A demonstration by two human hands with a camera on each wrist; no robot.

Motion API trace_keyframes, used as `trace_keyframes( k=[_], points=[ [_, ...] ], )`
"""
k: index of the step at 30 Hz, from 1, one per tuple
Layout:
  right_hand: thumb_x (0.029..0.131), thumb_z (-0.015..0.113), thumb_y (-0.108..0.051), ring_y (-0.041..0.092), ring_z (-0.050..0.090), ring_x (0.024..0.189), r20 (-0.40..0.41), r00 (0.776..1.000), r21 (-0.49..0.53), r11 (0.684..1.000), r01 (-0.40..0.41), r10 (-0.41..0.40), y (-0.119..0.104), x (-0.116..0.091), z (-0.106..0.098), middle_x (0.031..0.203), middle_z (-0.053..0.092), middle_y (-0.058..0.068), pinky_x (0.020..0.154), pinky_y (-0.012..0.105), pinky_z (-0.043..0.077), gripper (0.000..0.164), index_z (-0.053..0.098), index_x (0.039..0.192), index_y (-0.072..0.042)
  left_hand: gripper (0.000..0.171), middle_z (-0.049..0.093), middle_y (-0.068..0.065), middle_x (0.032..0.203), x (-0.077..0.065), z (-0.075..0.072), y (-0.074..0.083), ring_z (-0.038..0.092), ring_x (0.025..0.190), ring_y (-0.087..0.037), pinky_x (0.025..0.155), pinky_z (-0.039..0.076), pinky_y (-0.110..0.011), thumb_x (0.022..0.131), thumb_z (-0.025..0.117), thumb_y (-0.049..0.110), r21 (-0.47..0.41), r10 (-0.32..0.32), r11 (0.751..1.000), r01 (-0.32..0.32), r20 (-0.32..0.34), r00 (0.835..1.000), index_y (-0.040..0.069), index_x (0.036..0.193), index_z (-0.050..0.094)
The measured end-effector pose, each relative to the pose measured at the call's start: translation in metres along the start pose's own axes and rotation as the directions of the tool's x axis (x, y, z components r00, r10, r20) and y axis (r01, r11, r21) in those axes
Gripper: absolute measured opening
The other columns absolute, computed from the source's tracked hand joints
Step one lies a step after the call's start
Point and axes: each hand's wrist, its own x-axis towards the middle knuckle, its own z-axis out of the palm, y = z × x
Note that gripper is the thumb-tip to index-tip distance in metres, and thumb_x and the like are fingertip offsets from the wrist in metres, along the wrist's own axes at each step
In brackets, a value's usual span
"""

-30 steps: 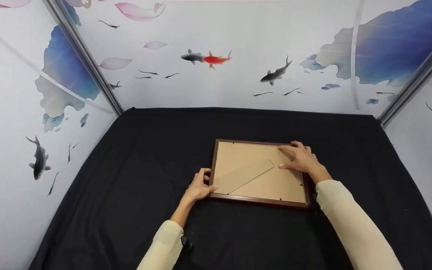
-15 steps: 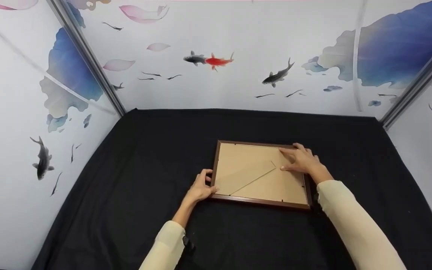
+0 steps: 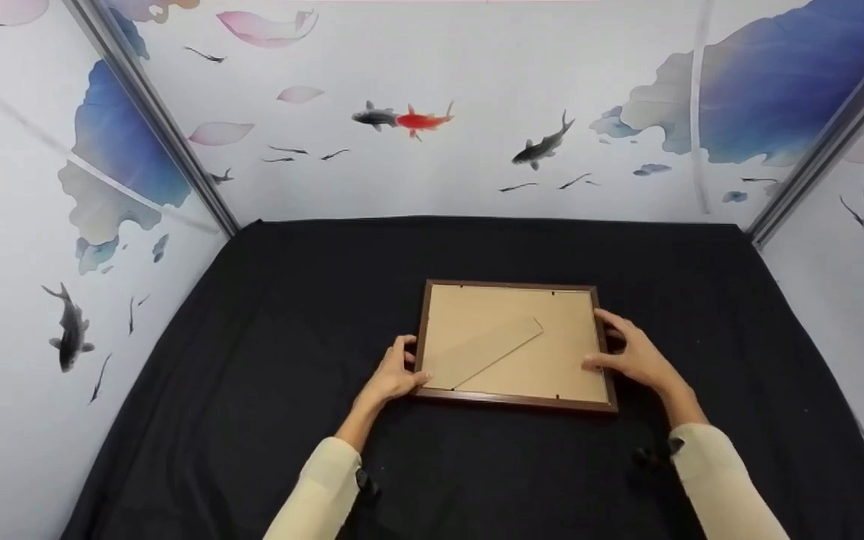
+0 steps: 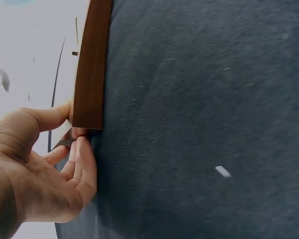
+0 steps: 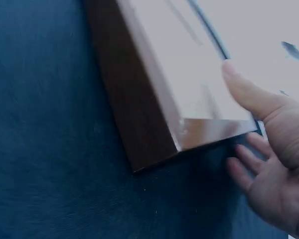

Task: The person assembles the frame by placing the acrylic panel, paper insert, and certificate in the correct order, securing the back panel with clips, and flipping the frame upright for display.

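A picture frame (image 3: 514, 399) with brown wooden edges lies face down, its tan backing board (image 3: 492, 307) upward. A flap (image 3: 488, 349) is outlined diagonally across the backing. My left hand (image 3: 391, 375) grips the near left corner, thumb on top and fingers curled at the outer side, as the left wrist view also shows. At the right edge is my right hand (image 3: 646, 360), its thumb reaching over the rim above the backing. In the right wrist view, the fingers (image 5: 246, 162) are loosely bent beside the frame's side. Small dark tabs (image 3: 558, 396) sit along the backing's border.
Black cloth (image 3: 312, 300) covers the table. White panels (image 3: 477, 60) printed with fish and leaves stand at the back and both sides, joined by metal posts (image 3: 154, 112). A small white speck (image 4: 223, 171) lies on the cloth in the left wrist view.
My right hand has moved from the far right corner of the frame down along its right edge, uncovering that corner. The left hand keeps its hold at the near left corner.
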Motion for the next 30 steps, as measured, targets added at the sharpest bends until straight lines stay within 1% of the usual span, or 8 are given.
trace_keyframes(
  k=[5, 9, 11, 14, 16, 21, 24, 30],
  points=[
    [0.086, 0.085, -0.023, 0.052, 0.045, 0.126, 0.044, 0.999, 0.034, 0.999, -0.014, 0.012, -0.001, -0.022, -0.002, 0.152, 0.034, 0.031, 0.094, 0.062, 0.045, 0.09, 0.033, 0.155, 0.002, 0.077, 0.044, -0.026, 0.127, 0.013, -0.009, 0.018, 0.05, 0.109, -0.04, 0.089, 0.046, -0.051, 0.087, 0.077, 0.003, 0.034, 0.023, 0.999, -0.024, 0.03, 0.999, 0.001, 0.15, 0.035],
    [0.088, 0.083, -0.022, 0.049, 0.046, 0.125, 0.031, 0.999, 0.043, 0.999, -0.023, 0.022, 0.005, -0.028, 0.001, 0.153, 0.033, 0.029, 0.094, 0.06, 0.045, 0.086, 0.034, 0.156, 0.0, 0.069, 0.041, -0.026, 0.136, 0.033, -0.012, 0.035, 0.04, 0.121, -0.045, 0.098, 0.037, -0.057, 0.088, 0.078, 0.009, 0.11, 0.085, 0.991, -0.08, -0.04, 0.996, 0.005, 0.148, 0.042],
    [0.089, 0.082, -0.022, 0.048, 0.046, 0.125, 0.012, 1.0, 0.051, 0.998, -0.022, 0.021, 0.007, -0.03, 0.002, 0.153, 0.033, 0.028, 0.094, 0.059, 0.045, 0.085, 0.035, 0.156, -0.002, 0.063, 0.046, -0.027, 0.134, 0.048, -0.009, 0.041, 0.041, 0.121, -0.046, 0.1, 0.034, -0.057, 0.088, 0.079, 0.008, 0.154, 0.167, 0.976, -0.151, -0.093, 0.982, 0.003, 0.143, 0.048],
    [0.09, 0.081, -0.021, 0.047, 0.047, 0.124, -0.013, 1.0, 0.055, 0.998, -0.01, 0.011, 0.011, -0.033, 0.002, 0.153, 0.034, 0.027, 0.092, 0.057, 0.045, 0.082, 0.036, 0.156, -0.003, 0.054, 0.057, -0.028, 0.122, 0.071, 0.0, 0.046, 0.049, 0.113, -0.044, 0.099, 0.033, -0.056, 0.087, 0.08, 0.005, 0.188, 0.285, 0.949, -0.254, -0.159, 0.945, 0.0, 0.135, 0.056],
    [0.091, 0.08, -0.022, 0.046, 0.048, 0.124, -0.02, 1.0, 0.056, 0.998, 0.001, 0.0, 0.012, -0.034, 0.003, 0.153, 0.035, 0.027, 0.091, 0.056, 0.045, 0.081, 0.036, 0.156, -0.003, 0.051, 0.06, -0.026, 0.119, 0.085, 0.007, 0.048, 0.051, 0.111, -0.042, 0.098, 0.034, -0.055, 0.086, 0.082, 0.006, 0.221, 0.313, 0.937, -0.27, -0.192, 0.93, 0.002, 0.132, 0.06],
    [0.092, 0.079, -0.024, 0.044, 0.046, 0.125, -0.011, 1.0, 0.064, 0.998, 0.015, -0.015, 0.013, -0.035, 0.006, 0.153, 0.035, 0.026, 0.093, 0.058, 0.044, 0.08, 0.036, 0.156, -0.004, 0.057, 0.044, -0.021, 0.145, 0.109, 0.022, 0.046, 0.036, 0.131, -0.04, 0.102, 0.033, -0.057, 0.084, 0.086, 0.017, 0.237, 0.169, 0.965, -0.111, -0.241, 0.956, 0.015, 0.135, 0.062],
    [0.091, 0.079, -0.022, 0.043, 0.046, 0.125, -0.008, 1.0, 0.058, 0.998, 0.024, -0.024, 0.013, -0.034, 0.009, 0.152, 0.036, 0.025, 0.093, 0.059, 0.043, 0.079, 0.037, 0.156, -0.004, 0.061, 0.028, -0.022, 0.158, 0.115, 0.027, 0.041, 0.021, 0.143, -0.045, 0.108, 0.024, -0.063, 0.085, 0.085, 0.018, 0.203, 0.076, 0.979, -0.029, -0.228, 0.971, 0.02, 0.14, 0.059],
    [0.091, 0.078, -0.011, 0.048, 0.046, 0.122, -0.018, 0.999, 0.043, 0.998, 0.048, -0.048, -0.002, -0.038, 0.014, 0.15, 0.037, 0.03, 0.092, 0.063, 0.042, 0.075, 0.037, 0.153, 0.004, 0.063, 0.014, -0.023, 0.164, 0.118, 0.027, 0.032, 0.014, 0.146, -0.047, 0.112, 0.013, -0.065, 0.09, 0.081, 0.019, 0.216, 0.008, 0.976, 0.025, -0.149, 0.989, 0.026, 0.147, 0.055]
  ],
)
